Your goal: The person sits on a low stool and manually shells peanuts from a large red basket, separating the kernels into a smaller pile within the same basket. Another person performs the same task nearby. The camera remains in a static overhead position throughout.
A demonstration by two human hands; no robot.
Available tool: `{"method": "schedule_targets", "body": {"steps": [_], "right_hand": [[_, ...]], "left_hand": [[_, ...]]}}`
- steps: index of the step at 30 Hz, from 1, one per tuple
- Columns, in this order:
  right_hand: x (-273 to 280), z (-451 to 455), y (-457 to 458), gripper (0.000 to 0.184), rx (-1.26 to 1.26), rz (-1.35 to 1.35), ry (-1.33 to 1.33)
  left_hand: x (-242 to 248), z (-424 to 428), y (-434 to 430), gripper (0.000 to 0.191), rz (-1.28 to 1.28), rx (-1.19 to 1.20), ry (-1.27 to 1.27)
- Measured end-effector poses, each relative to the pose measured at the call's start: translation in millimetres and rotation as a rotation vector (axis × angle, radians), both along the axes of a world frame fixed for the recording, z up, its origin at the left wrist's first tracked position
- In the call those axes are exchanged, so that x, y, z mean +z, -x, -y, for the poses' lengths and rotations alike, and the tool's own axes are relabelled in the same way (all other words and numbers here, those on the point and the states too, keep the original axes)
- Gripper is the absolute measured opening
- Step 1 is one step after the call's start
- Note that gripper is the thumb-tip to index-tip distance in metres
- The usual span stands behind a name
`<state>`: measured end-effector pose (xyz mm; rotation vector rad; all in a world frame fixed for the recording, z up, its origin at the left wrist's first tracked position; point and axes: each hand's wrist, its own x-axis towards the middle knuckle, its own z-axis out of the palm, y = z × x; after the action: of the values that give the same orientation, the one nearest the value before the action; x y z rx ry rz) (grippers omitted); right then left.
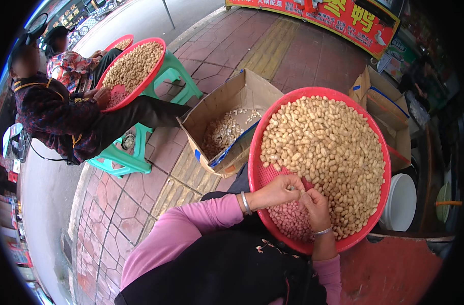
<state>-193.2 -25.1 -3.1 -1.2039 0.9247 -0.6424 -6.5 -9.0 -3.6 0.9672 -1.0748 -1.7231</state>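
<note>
My left hand (277,191) and my right hand (318,209) meet fingertip to fingertip over a round red plastic basket (255,167). Their fingers pinch what looks like a peanut, mostly hidden between them. Unshelled peanuts (323,141) heap across the far and right parts of the basket. Below my hands, pink-skinned shelled peanut kernels (289,221) gather at the near left side. A bare patch of the basket's mesh bottom shows just beyond my left hand.
A cardboard box (255,91) with peanut shells (226,129) stands left of the basket. Another cardboard box (392,126) and a white bucket (400,202) are at right. At left, two people sit with peanut baskets, one basket (161,53) on a green plastic stool (186,85).
</note>
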Motion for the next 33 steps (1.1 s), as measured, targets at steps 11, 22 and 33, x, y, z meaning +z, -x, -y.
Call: {"method": "schedule_targets", "body": {"steps": [11,22,33], "right_hand": [[-9,-4,-4,0.027,-0.031,-0.071,0.078],[-19,-7,-9,0.028,-0.087,-0.217,0.389],[-14,-7,-12,0.029,-0.143,-0.437,0.538]], "left_hand": [[-2,-1,5,0.005,-0.046,0.025,0.020],[-17,-1,17,0.006,0.114,0.091,-0.005],[0,-5,23,0.008,0.021,0.098,-0.184]]}}
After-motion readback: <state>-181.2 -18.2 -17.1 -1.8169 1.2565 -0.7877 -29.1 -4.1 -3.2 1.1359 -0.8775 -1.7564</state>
